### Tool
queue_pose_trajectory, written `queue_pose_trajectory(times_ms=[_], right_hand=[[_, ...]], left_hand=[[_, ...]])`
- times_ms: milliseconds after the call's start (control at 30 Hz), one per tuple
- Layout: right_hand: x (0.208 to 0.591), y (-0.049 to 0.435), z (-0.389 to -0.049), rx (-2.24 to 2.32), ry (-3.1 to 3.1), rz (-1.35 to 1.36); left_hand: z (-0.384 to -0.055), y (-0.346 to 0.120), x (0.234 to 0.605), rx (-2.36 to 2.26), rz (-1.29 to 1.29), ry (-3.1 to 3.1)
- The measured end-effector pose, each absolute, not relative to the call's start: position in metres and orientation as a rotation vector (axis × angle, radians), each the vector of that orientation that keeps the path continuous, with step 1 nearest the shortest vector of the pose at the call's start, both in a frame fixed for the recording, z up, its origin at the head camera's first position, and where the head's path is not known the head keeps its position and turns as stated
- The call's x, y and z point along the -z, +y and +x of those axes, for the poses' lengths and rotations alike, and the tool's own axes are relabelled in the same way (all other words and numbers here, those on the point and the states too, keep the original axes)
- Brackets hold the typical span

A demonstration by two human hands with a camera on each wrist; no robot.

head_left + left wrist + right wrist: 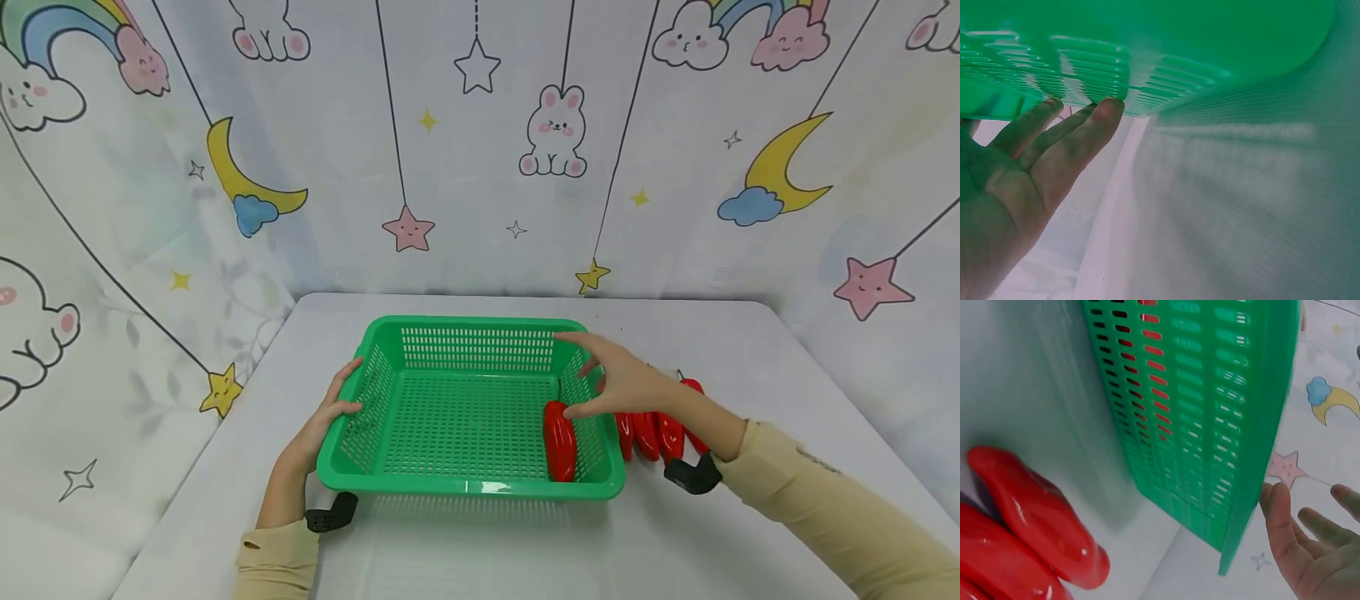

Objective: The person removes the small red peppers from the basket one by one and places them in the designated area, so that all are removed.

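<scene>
A green plastic basket (pixel 465 485) with slotted walls stands on the table. My left hand (pixel 318 425) is at its left end, thumb over the rim; in the left wrist view, straight fingers (pixel 1075 147) reach up to the slotted outer wall. Inside the basket, toward the right end, lies one shiny red pepper (pixel 560 442) with a dark stem. Over the right rim my right hand (pixel 618 375) holds nothing, fingers and thumb spread apart. Its thumb tip overlaps the pepper's upper end in the head view. In the right wrist view its fingers (pixel 1282 531) show beyond the rim.
Several more red peppers (pixel 647 435) lie side by side on the white table (pixel 757 367), just outside the basket's right wall and partly under my right forearm. A patterned white curtain (pixel 480 167) hangs behind the table and along both sides.
</scene>
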State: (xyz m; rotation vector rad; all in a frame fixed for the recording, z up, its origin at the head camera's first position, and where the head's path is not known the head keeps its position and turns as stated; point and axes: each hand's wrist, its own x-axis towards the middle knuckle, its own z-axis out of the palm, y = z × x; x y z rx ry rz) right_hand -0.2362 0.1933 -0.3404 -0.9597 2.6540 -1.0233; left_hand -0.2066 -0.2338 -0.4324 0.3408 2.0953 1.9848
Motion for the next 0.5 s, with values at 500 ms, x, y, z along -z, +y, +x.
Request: queue_pose_trajectory(times_ms=[500], right_hand=[[0.342, 0.172, -0.231, 0.764, 2.732, -0.929]], left_hand=[[-0.205, -0.232, 0.43, -1.994, 0.306, 2.095]])
